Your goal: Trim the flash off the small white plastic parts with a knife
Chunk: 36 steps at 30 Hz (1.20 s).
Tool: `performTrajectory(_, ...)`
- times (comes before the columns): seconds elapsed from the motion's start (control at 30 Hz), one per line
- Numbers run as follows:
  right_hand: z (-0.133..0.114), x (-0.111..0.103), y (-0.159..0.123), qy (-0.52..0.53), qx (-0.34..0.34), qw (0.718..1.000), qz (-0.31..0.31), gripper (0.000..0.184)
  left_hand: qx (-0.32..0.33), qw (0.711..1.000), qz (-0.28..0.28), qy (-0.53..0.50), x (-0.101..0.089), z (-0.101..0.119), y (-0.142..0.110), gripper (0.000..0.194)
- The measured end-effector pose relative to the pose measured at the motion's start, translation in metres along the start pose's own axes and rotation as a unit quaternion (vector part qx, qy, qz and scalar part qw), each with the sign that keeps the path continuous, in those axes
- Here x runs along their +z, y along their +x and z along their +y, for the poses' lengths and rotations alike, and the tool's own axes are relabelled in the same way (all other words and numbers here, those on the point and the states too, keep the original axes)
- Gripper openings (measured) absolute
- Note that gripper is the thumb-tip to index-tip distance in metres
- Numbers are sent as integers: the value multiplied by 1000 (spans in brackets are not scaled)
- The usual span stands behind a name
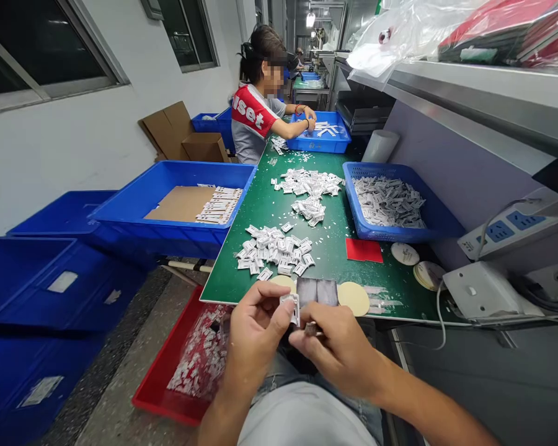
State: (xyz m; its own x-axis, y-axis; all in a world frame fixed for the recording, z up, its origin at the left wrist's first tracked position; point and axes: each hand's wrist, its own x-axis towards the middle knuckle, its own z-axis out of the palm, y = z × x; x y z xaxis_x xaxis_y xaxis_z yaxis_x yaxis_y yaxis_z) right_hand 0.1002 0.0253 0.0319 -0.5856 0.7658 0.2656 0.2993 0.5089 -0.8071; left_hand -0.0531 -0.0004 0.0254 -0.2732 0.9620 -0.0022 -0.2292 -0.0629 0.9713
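Observation:
My left hand (255, 328) pinches a small white piece (289, 308) between thumb and fingers, above my lap. My right hand (339, 350) meets it from the right, its fingertips closed on a small dark item (311, 329) whose kind I cannot tell. Just beyond both hands, a dark rectangular sheet (317, 292) lies on the near edge of a green work table (325, 272), between round beige pads (353, 298). Heaps of similar white pieces (272, 249) cover the table's middle.
A blue mesh basket (372, 232) of white pieces stands on the table's right. A red tray (162, 396) lies on the floor to my left, beside blue crates (167, 232). A co-worker (255, 118) sorts at a blue tray (318, 145) at the far end.

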Motion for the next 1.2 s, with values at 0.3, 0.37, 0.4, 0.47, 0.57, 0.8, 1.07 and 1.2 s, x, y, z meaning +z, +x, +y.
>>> performTrajectory(0.3, -7, -8, -1, 160, 81, 980, -84, 34, -95, 972, -132, -170, 7, 3, -3, 23)
performTrajectory(0.37, -7, -11, -3, 47, 20, 998, -33, 28, -101, 966, -130, -199, 9, 5, -2, 23)
performTrajectory(0.4, -7, -11, -3, -20, -19, 1000, 3, 31, -104, 965, -129, -204, 10, 6, -2, 23)
performTrajectory(0.47, -4, -11, -3, -157, -91, 981, 71, 43, -110, 964, -127, -205, 11, 7, -2, 23)
performTrajectory(0.57, 0, -10, -1, -295, -128, 940, 113, 58, -119, 963, -131, -202, 11, 7, -4, 24)
performTrajectory(0.8, 2, -10, 1, -378, -131, 905, 145, 61, -132, 963, -133, -193, 11, 7, -7, 23)
performTrajectory(1.07, 1, -11, -1, -389, -129, 897, 165, 63, -132, 967, -124, -177, 13, 7, -7, 24)
performTrajectory(1.2, 2, -10, -3, -396, -137, 892, 169, 61, -133, 967, -124, -177, 14, 7, -8, 24)
